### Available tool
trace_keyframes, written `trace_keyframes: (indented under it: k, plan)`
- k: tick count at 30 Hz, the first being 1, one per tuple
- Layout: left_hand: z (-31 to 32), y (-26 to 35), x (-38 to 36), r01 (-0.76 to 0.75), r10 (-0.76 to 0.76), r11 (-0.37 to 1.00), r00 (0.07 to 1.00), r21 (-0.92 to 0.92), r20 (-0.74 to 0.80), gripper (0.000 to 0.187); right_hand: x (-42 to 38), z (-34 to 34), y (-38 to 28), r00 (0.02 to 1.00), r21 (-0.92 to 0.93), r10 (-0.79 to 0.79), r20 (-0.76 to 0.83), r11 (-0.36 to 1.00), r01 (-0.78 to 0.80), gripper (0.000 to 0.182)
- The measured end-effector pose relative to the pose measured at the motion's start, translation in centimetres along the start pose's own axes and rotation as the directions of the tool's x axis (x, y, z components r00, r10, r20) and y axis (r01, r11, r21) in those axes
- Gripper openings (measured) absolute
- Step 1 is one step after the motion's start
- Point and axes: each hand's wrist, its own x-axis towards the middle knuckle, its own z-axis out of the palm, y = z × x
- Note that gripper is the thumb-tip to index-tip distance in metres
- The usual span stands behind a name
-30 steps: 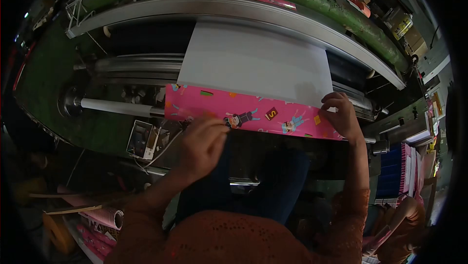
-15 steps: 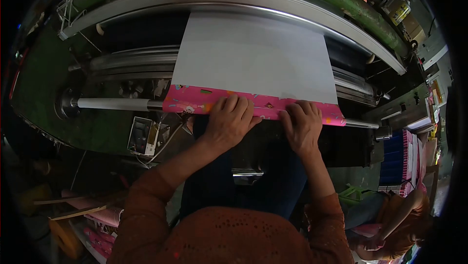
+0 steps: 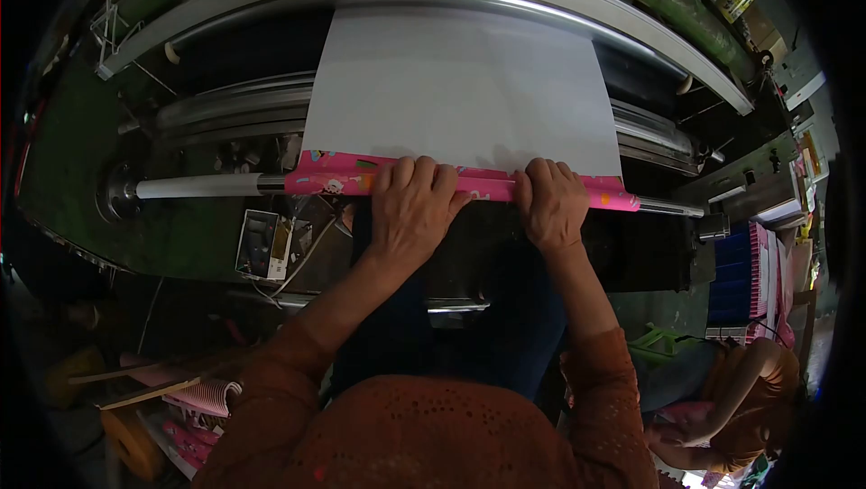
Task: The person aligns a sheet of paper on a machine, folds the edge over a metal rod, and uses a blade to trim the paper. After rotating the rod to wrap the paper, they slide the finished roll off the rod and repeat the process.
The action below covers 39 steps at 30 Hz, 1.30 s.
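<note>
Under my fingers: the pink printed roll [image 3: 343, 178], wound on a thin shaft and lying across the machine in front of me.
Left hand: my left hand [image 3: 413, 205] lies palm-down on the roll, fingers [image 3: 424, 173] curled over its far side — closed on the paper, pressing it to the core.
Right hand: my right hand [image 3: 552, 203] sits just beside it on the same roll, fingers curled over the top in the same way, gripping the wrap.
Sheet: the white sheet [image 3: 460, 83] runs away from my fingertips, up to the steel roller [image 3: 631, 33] beyond; it looks flat and taut.
Shaft: the bare white shaft [image 3: 194, 186] sticks out past my left hand; a thinner end shows past my right.
Step in hand: I judge I am rolling the leading edge tight onto the core, both hands holding the first turns.
Next move: it calls for even pressure from the 2 hands — any slack on one side would likely skew the edge.
Nearby: another person's sleeve [image 3: 758, 381] shows low, well off past my right arm.
</note>
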Motion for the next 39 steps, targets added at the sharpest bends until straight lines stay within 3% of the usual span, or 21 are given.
trace_keyframes:
  k: [3,5,7,11,13,17,21,23,24,25,26,28,30,31,32,33,34,35,36,38,39]
  plan:
    - [1.1,-0.5,-0.5,-0.034,0.04,0.998,0.995,0.062,-0.094,0.033,0.1,-0.5,-0.2,0.997,0.017,0.05,0.062,0.999,-0.052,0.023]
    - [1.8,-0.8,-0.3,-0.074,0.083,0.994,0.99,0.077,-0.118,0.03,0.2,-1.0,-0.8,0.996,0.001,-0.027,-0.088,1.0,0.027,0.023]
    - [2.1,-0.5,-0.2,0.023,-0.008,0.997,0.976,0.068,-0.217,0.034,-0.5,-0.2,-1.0,0.998,-0.011,0.005,-0.063,1.0,-0.006,0.023]
    - [2.1,-0.5,0.0,0.033,-0.024,0.999,0.98,0.04,-0.199,0.04,-0.2,-0.1,-0.4,0.999,-0.03,0.043,0.007,0.999,-0.043,0.025]
    - [1.2,-0.2,0.3,0.101,-0.101,0.995,0.99,-0.012,-0.094,0.031,0.0,-0.2,-0.4,0.996,-0.004,0.087,0.026,0.996,-0.086,0.025]
    - [0.7,-0.1,2.1,0.077,-0.094,0.991,0.981,-0.105,-0.169,0.025,0.6,-0.5,-0.1,0.994,0.011,0.067,0.082,0.998,-0.069,0.024]
    - [-0.3,0.2,2.9,0.202,-0.192,0.97,0.978,-0.132,0.084,0.016,1.2,-0.7,-0.1,0.986,0.077,0.1,0.132,0.991,-0.111,0.022]
    - [-0.8,0.0,2.9,0.34,-0.293,0.933,0.908,-0.116,0.301,0.016,2.3,-0.9,-0.1,0.961,0.076,0.15,0.231,0.982,-0.171,0.018]
    - [-0.9,-0.5,3.2,0.337,-0.288,0.933,0.91,-0.126,0.297,0.016,3.5,-1.0,-0.1,0.98,0.095,0.118,0.157,0.986,-0.134,0.02]
    - [-1.0,-1.1,3.7,0.294,-0.267,0.909,0.955,-0.297,0.129,0.014,4.2,-1.3,-0.1,0.993,0.106,0.09,0.077,0.99,-0.098,0.024]
    - [-1.2,-1.5,3.9,0.222,-0.269,0.87,0.962,-0.44,-0.046,0.017,4.6,-1.3,0.1,0.983,0.107,0.121,0.14,0.985,-0.137,0.031]
    - [-2.8,-1.4,2.4,0.163,-0.243,0.89,0.96,-0.425,-0.139,0.027,5.6,-0.4,0.5,0.984,0.08,0.131,0.12,0.987,-0.141,0.029]
    - [-4.0,-0.9,0.9,0.158,-0.192,0.973,0.957,-0.166,-0.218,0.03,7.3,1.5,1.8,0.983,0.048,0.157,0.092,0.986,-0.162,0.027]
    - [-4.7,-0.6,0.2,0.219,-0.222,0.974,0.973,0.051,0.062,0.033,8.8,2.8,3.0,0.981,0.009,0.157,0.114,0.987,-0.159,0.024]
    - [-4.1,-1.6,0.1,0.212,-0.214,0.976,0.976,0.045,0.049,0.033,9.8,3.4,4.0,0.978,-0.03,0.153,0.138,0.988,-0.15,0.021]
    - [-3.2,-3.5,-0.3,0.224,-0.229,0.973,0.964,0.047,0.137,0.033,10.1,3.0,4.3,0.98,-0.036,0.154,0.13,0.988,-0.15,0.021]
    - [-2.6,-4.6,0.0,0.238,-0.243,0.97,0.944,0.05,0.223,0.034,10.4,2.6,4.6,0.995,-0.021,0.1,-0.025,0.995,-0.1,0.017]
    - [-2.3,-5.0,1.0,0.234,-0.238,0.971,0.948,0.046,0.209,0.034,10.9,2.1,5.0,0.982,-0.017,0.042,-0.184,0.999,-0.045,0.014]
    - [-2.4,-5.3,2.5,0.288,-0.281,0.958,0.941,-0.01,0.187,0.033,9.6,0.7,4.3,0.972,0.03,0.055,-0.228,0.998,-0.05,0.014]
    - [-3.3,-5.8,3.8,0.336,-0.321,0.939,0.932,-0.073,0.171,0.032,4.8,-2.1,1.8,0.986,0.092,0.092,-0.142,0.993,-0.079,0.024]
    - [-3.9,-6.3,4.0,0.315,-0.318,0.937,0.948,-0.15,0.007,0.031,1.7,-3.0,0.2,0.994,0.066,0.1,-0.052,0.993,-0.097,0.031]
